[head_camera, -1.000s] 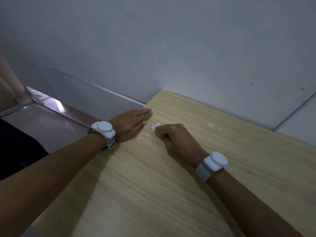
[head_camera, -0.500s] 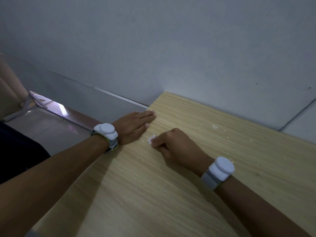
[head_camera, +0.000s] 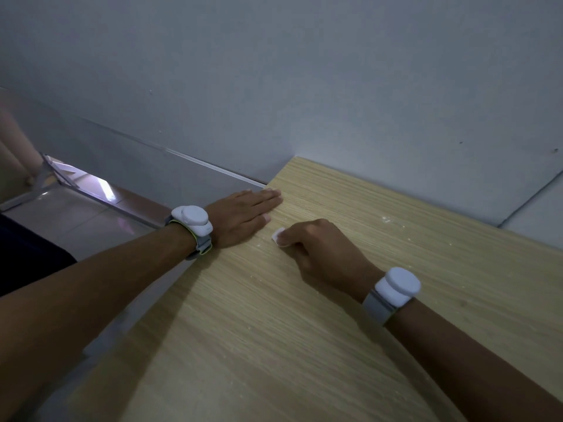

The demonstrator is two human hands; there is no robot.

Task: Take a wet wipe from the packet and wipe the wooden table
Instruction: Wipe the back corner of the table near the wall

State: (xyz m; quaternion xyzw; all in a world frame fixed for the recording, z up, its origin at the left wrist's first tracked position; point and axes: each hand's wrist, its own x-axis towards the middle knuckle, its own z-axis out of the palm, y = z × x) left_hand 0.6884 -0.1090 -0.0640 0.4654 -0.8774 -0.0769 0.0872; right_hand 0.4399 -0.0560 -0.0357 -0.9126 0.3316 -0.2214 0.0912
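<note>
A dim room corner with a plain wall and a tiled floor

A pale grey-blue wall [head_camera: 304, 71] fills the upper part of the view, marked by a few small dark specks at the right. A thin light strip [head_camera: 210, 167] runs slantwise along its foot. Below at the left lies a glossy tiled floor [head_camera: 76, 220], where a bright patch of light [head_camera: 105, 187] is reflected. A pale curtain-like shape [head_camera: 12, 147] stands at the far left edge.

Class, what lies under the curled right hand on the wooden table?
A small white wipe peeks out from under the right hand, whose fingertips press it down; the rest is covered.
</note>
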